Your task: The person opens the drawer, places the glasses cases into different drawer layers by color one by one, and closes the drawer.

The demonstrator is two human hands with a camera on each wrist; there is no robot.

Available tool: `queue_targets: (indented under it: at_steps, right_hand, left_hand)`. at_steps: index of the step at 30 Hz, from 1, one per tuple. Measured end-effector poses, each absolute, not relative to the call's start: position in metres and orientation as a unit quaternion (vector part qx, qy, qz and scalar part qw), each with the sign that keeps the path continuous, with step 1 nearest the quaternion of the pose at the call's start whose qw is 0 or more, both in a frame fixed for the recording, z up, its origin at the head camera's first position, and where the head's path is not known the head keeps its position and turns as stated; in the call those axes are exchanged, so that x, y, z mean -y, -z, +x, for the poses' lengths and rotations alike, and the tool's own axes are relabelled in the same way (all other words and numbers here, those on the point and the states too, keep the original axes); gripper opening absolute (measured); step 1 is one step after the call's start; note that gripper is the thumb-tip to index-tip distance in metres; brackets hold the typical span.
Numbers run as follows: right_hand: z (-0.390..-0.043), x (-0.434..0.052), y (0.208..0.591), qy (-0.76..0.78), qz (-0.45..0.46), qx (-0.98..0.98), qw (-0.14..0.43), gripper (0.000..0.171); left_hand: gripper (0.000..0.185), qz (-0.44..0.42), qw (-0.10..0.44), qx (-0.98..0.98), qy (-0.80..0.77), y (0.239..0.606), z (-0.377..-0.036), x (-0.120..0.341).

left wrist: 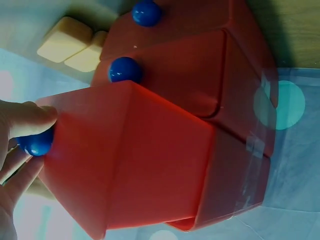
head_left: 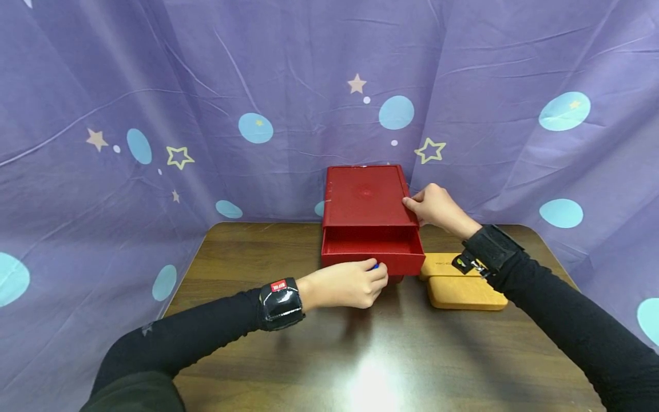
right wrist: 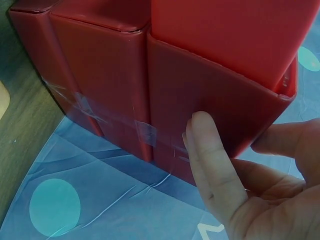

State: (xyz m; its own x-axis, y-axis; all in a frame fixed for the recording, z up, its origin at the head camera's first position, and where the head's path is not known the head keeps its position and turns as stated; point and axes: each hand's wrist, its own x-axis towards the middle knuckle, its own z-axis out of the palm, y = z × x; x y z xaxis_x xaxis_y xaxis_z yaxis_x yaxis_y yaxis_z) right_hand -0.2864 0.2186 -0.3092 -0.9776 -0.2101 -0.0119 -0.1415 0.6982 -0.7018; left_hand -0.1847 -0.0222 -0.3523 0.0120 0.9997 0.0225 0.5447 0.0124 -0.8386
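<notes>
Nearest the person, the left hand [head_left: 344, 284] pinched the small blue knob [left wrist: 36, 143] of the top drawer [head_left: 372, 257], which stood pulled partway out of the red drawer cabinet [head_left: 364, 197]. Just right of the drawer, two tan wooden blocks [head_left: 463, 284] lay on the table [head_left: 360, 355] near its right edge. Farther back, at the table's rear edge against the purple curtain [head_left: 206, 86], the right hand [head_left: 439, 209] rested with fairly straight fingers [right wrist: 212, 155] on the cabinet's right side, thumb on top.
</notes>
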Motion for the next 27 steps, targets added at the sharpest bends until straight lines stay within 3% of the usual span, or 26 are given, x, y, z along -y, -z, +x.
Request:
queue_targets:
  at_steps: [27]
  right_hand:
    - [-0.283,-0.218,0.309,0.373,-0.106,-0.921,0.044,0.036]
  left_hand:
    - [0.041,-0.633,0.346,0.620,-0.308,0.357,-0.140,0.025]
